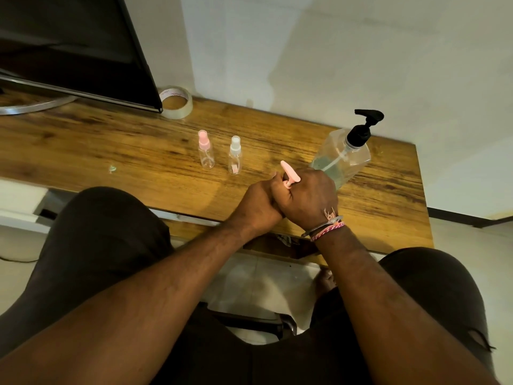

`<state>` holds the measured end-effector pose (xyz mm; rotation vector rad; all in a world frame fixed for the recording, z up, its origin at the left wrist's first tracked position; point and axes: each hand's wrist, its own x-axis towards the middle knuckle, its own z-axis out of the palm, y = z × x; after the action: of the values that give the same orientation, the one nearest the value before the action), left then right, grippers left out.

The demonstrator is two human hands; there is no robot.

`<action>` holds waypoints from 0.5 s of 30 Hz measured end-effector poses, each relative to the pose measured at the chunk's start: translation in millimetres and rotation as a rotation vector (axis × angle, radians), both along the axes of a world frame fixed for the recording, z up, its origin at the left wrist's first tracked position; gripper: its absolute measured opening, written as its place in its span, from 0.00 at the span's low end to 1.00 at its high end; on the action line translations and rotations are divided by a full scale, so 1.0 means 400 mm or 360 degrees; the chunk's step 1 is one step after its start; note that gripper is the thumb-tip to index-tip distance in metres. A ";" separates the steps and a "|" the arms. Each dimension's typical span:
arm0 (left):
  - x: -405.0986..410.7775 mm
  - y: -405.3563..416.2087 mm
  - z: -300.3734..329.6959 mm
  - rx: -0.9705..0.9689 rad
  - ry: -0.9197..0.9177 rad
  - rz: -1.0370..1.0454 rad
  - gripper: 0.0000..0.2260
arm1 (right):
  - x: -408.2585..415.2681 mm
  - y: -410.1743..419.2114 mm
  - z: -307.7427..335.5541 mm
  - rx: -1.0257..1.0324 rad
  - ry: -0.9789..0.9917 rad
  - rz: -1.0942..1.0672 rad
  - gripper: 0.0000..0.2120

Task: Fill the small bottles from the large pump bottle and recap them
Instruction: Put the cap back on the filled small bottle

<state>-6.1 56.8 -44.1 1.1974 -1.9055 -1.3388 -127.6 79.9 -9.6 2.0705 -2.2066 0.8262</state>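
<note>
My two hands meet over the front part of the wooden table [138, 151]. My right hand [308, 198] grips a small pink funnel-like piece [290, 172] that sticks up between the hands. My left hand [261, 201] is curled tight against the right one, and whatever is inside its fingers is hidden. Two small clear bottles stand upright further back: one with a pink cap [206, 150], one with a white cap [235, 155]. The large clear pump bottle [344, 157] with a black pump head stands just behind my right hand.
A dark monitor [69, 43] on a metal stand fills the back left, with a roll of clear tape [177, 102] beside it. The wall runs close behind the table. The table's right edge [423, 204] is near the pump bottle. My knees sit below the front edge.
</note>
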 end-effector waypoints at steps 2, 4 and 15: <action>-0.002 0.006 -0.009 0.0014 0.0038 0.0070 0.11 | 0.010 0.003 0.001 0.0052 -0.0036 -0.0087 0.21; -0.004 0.007 -0.014 0.0030 0.0025 0.0123 0.11 | 0.021 0.006 0.005 0.0092 -0.0076 -0.0164 0.22; 0.002 -0.016 -0.013 0.0359 0.0129 0.0378 0.14 | 0.000 0.001 -0.017 0.0114 -0.0655 -0.0076 0.21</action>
<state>-5.4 50.5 -49.4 1.4059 -1.5320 -1.4742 -127.7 80.3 -16.2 2.0160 -2.5001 1.2871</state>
